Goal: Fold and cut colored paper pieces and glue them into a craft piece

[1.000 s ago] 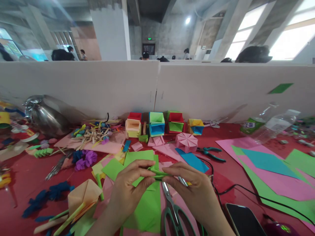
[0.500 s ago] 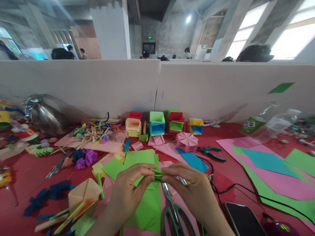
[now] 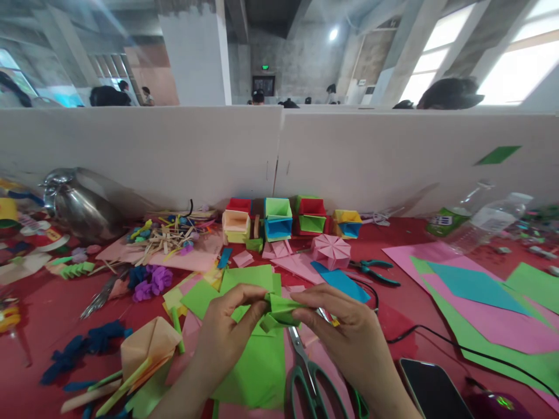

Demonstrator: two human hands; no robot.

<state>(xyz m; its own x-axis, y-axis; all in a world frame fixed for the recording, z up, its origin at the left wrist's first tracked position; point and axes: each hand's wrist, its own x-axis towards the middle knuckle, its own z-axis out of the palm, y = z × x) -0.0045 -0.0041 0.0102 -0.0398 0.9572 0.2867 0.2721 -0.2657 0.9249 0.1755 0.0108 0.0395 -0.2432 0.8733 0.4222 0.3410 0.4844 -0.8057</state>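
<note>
Between my two hands is a small folded piece of green paper (image 3: 282, 311), partly opened out, with a flap hanging at its lower left. My left hand (image 3: 233, 326) pinches its left edge between thumb and fingers. On the other side, my right hand (image 3: 334, 320) grips the right edge the same way. Green paper sheets (image 3: 257, 366) lie on the table beneath. Scissors with green handles (image 3: 305, 372) rest just below the right hand, their blade tips partly covered by it.
Folded paper boxes (image 3: 278, 218) stand in stacks along the white partition (image 3: 174, 151). Pliers (image 3: 378, 270), a phone (image 3: 432, 390) and a black cable (image 3: 458, 348) lie to the right. A steel jug (image 3: 85, 203) tilts at the back left. Coloured sheets (image 3: 484, 291) cover the right side.
The green paper was pressed nearly flat between my fingertips; now it is opened wider, its folds and flap showing. My hands have moved slightly apart.
</note>
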